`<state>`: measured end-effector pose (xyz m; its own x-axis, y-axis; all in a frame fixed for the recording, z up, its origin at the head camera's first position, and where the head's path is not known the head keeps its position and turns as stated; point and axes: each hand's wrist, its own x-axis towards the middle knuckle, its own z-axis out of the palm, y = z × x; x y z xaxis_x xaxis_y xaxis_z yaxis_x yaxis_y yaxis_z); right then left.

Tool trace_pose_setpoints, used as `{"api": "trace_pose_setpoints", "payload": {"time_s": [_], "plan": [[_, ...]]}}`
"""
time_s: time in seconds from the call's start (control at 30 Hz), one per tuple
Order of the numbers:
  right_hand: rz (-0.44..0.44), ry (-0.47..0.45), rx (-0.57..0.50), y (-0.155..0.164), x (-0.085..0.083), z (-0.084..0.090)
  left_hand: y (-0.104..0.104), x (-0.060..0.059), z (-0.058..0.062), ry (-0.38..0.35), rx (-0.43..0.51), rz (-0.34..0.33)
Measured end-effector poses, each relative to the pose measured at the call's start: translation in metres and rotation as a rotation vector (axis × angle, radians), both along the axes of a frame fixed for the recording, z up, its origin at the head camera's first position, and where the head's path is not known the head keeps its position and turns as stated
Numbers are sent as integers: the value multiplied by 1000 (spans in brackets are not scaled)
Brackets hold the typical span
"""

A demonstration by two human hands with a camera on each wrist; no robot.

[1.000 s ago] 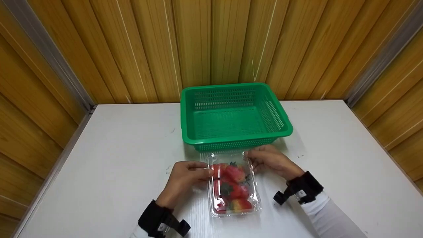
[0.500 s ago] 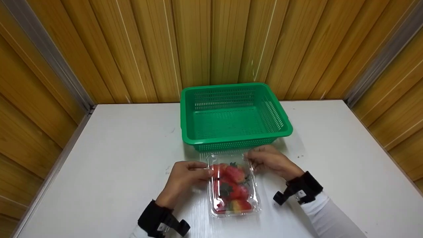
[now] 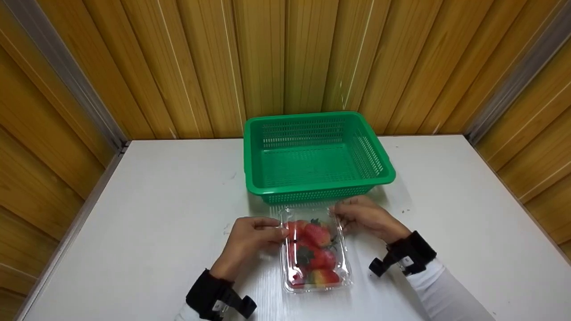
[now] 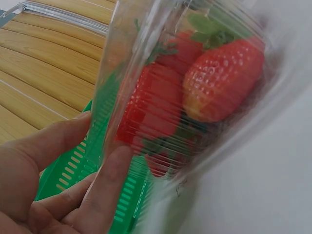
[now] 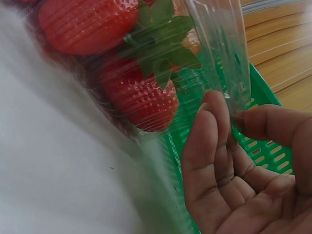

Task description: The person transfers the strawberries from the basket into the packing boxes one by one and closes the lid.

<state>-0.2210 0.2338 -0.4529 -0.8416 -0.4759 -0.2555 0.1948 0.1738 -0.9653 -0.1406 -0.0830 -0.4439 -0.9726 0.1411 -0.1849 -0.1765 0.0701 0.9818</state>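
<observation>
A clear plastic clamshell box (image 3: 316, 249) of strawberries is in front of the green basket in the head view. Several red strawberries (image 4: 224, 80) with green leaves show through its ribbed wall in the left wrist view. My left hand (image 3: 250, 236) pinches the box's left edge, thumb on the lid side and fingers below. At the far right corner my right hand (image 3: 368, 216) pinches the rim between thumb and fingers. The right wrist view shows that thumb (image 5: 273, 122) at the rim, with the fingers curled under it.
Just beyond the box, a green perforated plastic basket (image 3: 319, 186) stands on the white table (image 3: 169, 200), with nothing seen inside it. Wood-patterned panels (image 3: 308, 53) rise behind the table and at both sides.
The lid's far edge has dropped very slightly since a second ago. Both hands keep the same hold and place, and the basket has not moved.
</observation>
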Motion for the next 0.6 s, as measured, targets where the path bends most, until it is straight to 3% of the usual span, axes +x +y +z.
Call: {"api": "trace_pose_setpoints", "payload": {"time_s": [0.3,0.6], "plan": [[8,-5,-12,1,0,0,-2,0,-1,20,45,-33],[1,-20,-26,1,1,-1,-7,2,-4,-18,108,-64]]}}
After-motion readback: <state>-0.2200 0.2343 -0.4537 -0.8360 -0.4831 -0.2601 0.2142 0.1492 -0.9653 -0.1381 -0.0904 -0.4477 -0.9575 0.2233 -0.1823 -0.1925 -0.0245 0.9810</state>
